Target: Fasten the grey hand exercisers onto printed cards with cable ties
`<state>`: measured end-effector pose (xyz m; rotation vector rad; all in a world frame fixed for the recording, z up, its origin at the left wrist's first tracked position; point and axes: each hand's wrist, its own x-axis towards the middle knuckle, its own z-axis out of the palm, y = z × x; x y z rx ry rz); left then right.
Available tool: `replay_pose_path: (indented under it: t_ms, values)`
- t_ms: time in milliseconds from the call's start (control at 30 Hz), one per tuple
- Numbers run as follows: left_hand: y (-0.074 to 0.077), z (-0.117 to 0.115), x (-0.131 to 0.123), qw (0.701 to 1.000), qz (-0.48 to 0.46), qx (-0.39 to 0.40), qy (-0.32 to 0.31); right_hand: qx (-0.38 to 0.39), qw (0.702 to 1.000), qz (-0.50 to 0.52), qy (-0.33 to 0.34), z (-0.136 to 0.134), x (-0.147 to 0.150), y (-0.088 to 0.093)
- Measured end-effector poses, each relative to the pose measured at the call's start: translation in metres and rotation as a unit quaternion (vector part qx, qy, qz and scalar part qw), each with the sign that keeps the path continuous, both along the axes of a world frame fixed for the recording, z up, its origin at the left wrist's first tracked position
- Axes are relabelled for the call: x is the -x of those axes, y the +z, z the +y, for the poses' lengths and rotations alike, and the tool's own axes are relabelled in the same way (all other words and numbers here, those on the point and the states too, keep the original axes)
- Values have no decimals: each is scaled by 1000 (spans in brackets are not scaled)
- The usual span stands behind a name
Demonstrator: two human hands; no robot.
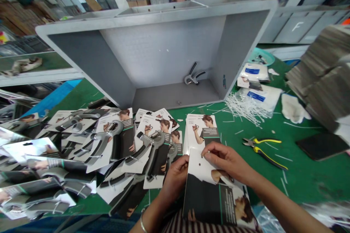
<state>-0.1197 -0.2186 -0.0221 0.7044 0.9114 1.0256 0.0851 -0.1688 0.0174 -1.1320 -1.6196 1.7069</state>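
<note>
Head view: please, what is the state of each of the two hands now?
Left hand: closed, holding the printed card at its left edge.
Right hand: curled over the card's upper part; whether it grips anything cannot be told.

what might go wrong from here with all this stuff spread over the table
The grey-and-black metal-sprung hand grips heaped on the left reach the near edge of the green table, so one might slide off. The yellow-and-black-handled pliers lie open beside the right hand and could get knocked. Thin white plastic strips lie loose and might scatter further.
</note>
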Motion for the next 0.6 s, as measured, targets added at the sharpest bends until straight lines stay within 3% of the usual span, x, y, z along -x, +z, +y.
replay_pose_path:
  t_ms: [200,467,600]
  values:
    - [-8,-5,6,999,31,-18,7,-12,1000,-15,18,3,0,-7]
    - [0,-2,2,1000,4,-10,23,-39,996,-41,72,5,5,-1]
    - [8,-6,4,997,66,-32,-2,-142,985,-86,51,-2,12,-8]
